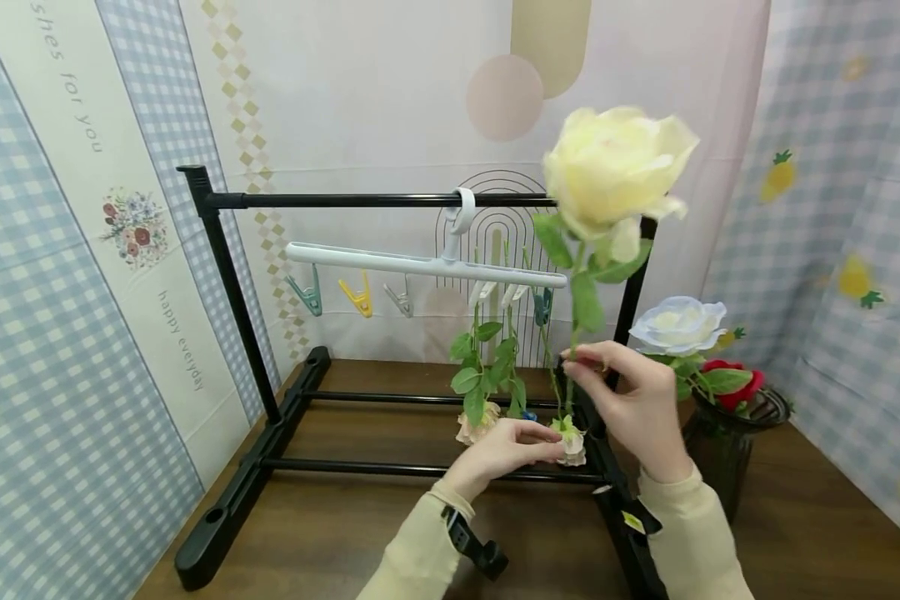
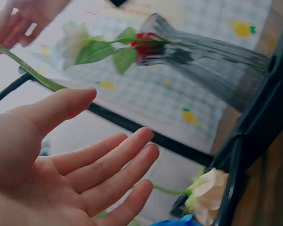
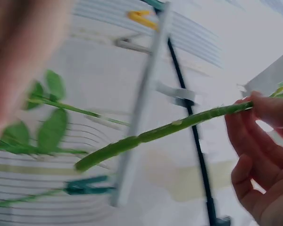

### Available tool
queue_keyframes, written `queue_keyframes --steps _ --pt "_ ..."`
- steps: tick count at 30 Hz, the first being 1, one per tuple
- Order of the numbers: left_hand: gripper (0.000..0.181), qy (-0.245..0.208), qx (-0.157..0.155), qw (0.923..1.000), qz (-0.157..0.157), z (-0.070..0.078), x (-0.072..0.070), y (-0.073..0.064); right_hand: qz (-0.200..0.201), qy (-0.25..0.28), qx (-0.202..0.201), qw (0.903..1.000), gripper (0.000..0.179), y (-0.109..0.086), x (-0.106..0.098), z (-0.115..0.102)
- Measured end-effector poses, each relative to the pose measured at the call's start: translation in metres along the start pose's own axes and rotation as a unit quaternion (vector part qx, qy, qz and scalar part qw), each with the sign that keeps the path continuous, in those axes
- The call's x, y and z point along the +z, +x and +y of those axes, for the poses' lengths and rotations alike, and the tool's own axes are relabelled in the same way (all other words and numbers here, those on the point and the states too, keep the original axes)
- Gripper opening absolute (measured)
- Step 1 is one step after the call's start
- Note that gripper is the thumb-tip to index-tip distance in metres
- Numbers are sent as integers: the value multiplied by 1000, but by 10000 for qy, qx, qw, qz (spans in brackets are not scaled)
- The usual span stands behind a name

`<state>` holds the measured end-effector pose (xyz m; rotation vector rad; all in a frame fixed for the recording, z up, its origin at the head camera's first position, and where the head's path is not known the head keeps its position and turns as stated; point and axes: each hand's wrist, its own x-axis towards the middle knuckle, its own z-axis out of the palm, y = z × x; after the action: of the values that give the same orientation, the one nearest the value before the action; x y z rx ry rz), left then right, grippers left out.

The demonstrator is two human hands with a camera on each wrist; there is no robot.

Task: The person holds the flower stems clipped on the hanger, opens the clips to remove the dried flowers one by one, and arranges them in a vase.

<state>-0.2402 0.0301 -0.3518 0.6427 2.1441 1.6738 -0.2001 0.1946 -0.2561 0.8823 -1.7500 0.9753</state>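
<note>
My right hand (image 1: pixel 641 404) pinches the green stem (image 3: pixel 162 131) of a pale yellow rose (image 1: pixel 611 171) between thumb and fingertips. The bloom points up, to the right of the hanger. Lower down is my left hand (image 1: pixel 506 454), its fingers extended and holding nothing in the left wrist view; the stem passes behind its thumb. A white hanger (image 1: pixel 427 265) hooks over the black rack's top bar (image 1: pixel 345 201). Upside down from its right-hand clips hang a peach flower (image 1: pixel 476 423) and a cream flower (image 2: pixel 208 195), close to my left hand. A blue flower (image 2: pixel 177 222) is mostly hidden.
On the hanger's left half are a teal clip (image 1: pixel 307 293), a yellow clip (image 1: pixel 357 297) and a grey clip (image 1: pixel 400 298). Right of the rack, a dark glass vase (image 1: pixel 720 458) holds a pale blue rose (image 1: pixel 678 325) and a red rose (image 1: pixel 742 387). Rack feet (image 1: pixel 217 517) stand on the brown table.
</note>
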Motion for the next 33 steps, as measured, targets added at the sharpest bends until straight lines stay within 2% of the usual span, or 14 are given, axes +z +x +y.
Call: queue_keyframes --steps 4,7,11,16,18,23,27,30,33 --pt "34 119 42 9999 103 -3 18 9 445 -210 159 9987 23 6 -25 -10" --pt "33 -36 105 9997 197 -6 32 16 856 -575 329 9941 17 8 -43 -17" --pt "34 -219 203 9985 449 -10 50 23 1438 -1102 681 9811 14 11 -59 -22" --pt "52 295 286 9959 802 -10 72 33 2121 -1279 916 9645 12 15 -73 -13" --pt "60 509 256 9946 865 -8 81 37 2302 -1541 1017 9555 14 14 -79 -9" --pt "67 802 120 9922 949 -4 100 46 2555 -2275 1268 9311 22 10 -92 5" --pt "69 1087 49 9886 1038 -9 112 53 2637 -2496 1510 9194 23 5 -101 17" --pt "73 1139 40 9870 1132 -15 119 58 2615 -2751 1840 9067 22 1 -107 25" --pt "76 1037 46 9873 1199 -22 126 63 2472 -3057 2356 8888 25 -6 -113 32"
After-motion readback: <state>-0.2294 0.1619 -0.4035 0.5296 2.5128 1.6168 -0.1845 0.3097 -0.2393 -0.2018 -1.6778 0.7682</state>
